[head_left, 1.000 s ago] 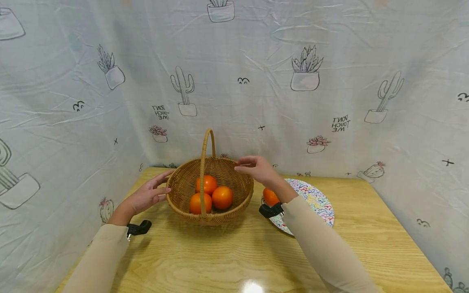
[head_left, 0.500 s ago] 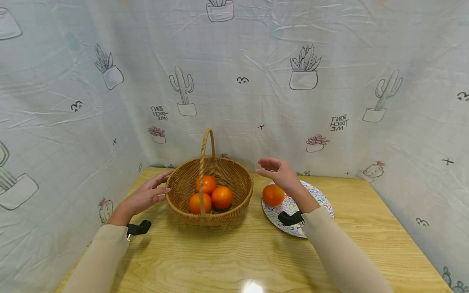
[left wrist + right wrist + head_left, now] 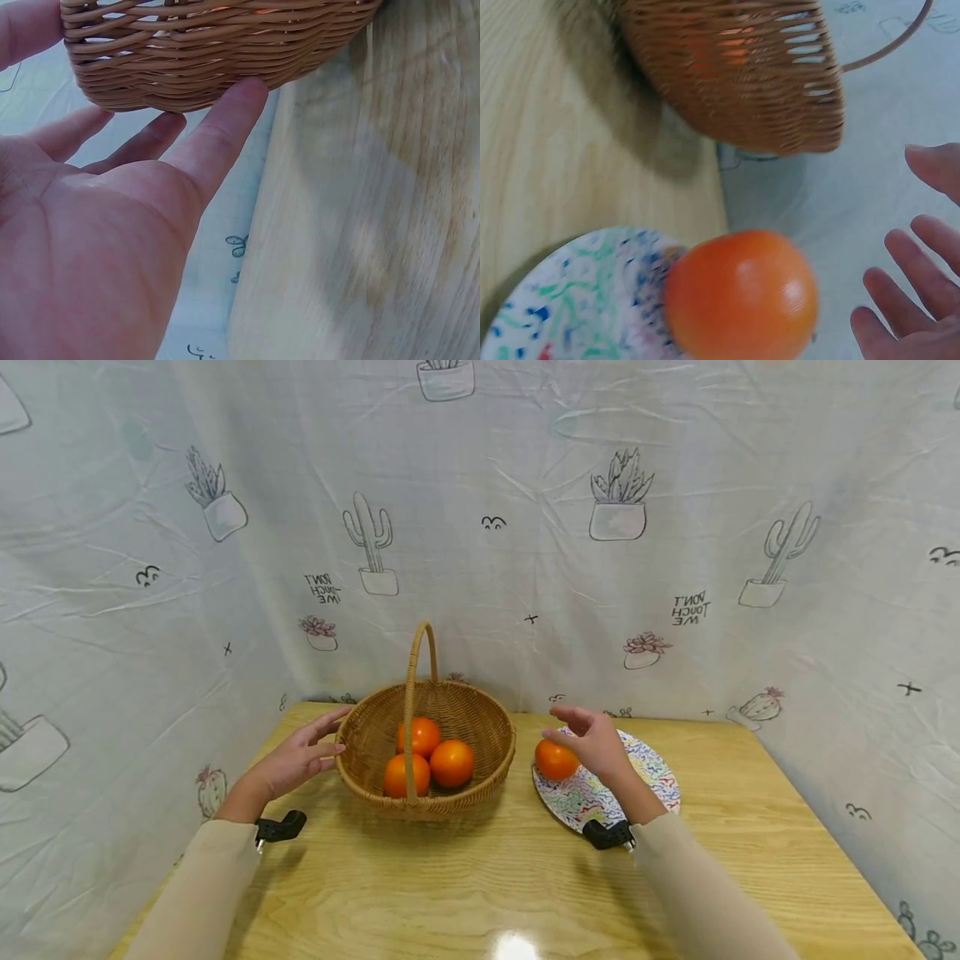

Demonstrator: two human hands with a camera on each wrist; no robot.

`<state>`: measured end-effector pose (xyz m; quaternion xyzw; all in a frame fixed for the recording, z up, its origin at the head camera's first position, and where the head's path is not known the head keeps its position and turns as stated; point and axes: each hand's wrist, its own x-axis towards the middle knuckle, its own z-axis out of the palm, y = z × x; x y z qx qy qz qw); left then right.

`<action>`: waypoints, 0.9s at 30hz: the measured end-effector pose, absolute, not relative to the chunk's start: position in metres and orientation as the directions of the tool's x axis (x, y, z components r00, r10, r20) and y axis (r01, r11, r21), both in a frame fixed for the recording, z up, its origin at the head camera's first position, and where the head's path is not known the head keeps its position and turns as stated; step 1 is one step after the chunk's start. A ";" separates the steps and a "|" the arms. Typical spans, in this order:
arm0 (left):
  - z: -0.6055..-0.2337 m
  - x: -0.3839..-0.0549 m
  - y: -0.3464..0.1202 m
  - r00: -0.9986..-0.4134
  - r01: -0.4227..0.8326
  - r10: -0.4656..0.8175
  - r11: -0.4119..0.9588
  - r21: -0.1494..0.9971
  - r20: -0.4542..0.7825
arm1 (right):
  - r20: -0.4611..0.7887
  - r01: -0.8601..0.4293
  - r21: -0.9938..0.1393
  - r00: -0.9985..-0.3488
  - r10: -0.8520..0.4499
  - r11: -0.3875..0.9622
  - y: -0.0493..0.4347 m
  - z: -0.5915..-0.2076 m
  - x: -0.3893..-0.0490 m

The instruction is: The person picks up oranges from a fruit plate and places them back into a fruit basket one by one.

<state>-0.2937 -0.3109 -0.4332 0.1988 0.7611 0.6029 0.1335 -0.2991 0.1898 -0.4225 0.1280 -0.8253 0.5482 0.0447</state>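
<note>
A round wicker basket [image 3: 491, 727] with a tall arched handle [image 3: 411, 710] holds several smooth orange fruits [image 3: 452, 763] that look like persimmons. My left hand [image 3: 296, 762] touches the basket's left side; its fingers [image 3: 225, 127] are extended against the weave. To the right, a similar persimmon [image 3: 557, 760] sits at the left edge of a plate [image 3: 637, 777] with multicoloured squiggles. Just above and right of that fruit hovers my right hand [image 3: 602, 747], fingers spread and holding nothing. In the right wrist view, a gap shows between this persimmon [image 3: 742, 296] and the fingers.
All of it stands on a light wooden table [image 3: 420, 893]. A pale cloth [image 3: 517, 568] printed with cacti hangs behind the table and along both sides. Between basket and plate lies a narrow strip of tabletop.
My right hand has moved from above the basket's right rim to the right and down, over the plate's fruit. The left hand stays at the basket.
</note>
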 end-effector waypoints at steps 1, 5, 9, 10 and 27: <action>-0.433 -0.293 -0.311 -0.887 0.140 0.461 0.196 0.970 0.034 | 0.213 -0.257 -0.887 -0.965 -0.154 0.383 0.190 -0.426 -0.299; -0.433 -0.291 -0.311 -0.888 0.133 0.459 0.189 0.973 0.032 | 0.193 -0.230 -0.850 -0.973 -0.125 0.474 0.192 -0.440 -0.298; -0.433 -0.290 -0.309 -0.886 0.127 0.463 0.178 0.976 0.031 | 0.183 -0.213 -0.807 -0.977 -0.108 0.551 0.194 -0.451 -0.300; -0.433 -0.290 -0.309 -0.886 0.127 0.463 0.177 0.976 0.031 | 0.178 -0.209 -0.801 -0.978 -0.111 0.561 0.195 -0.454 -0.300; -0.428 -0.289 -0.306 -0.894 0.134 0.446 0.205 0.970 0.029 | 0.103 -0.130 -0.860 -0.991 -0.081 0.494 0.200 -0.465 -0.301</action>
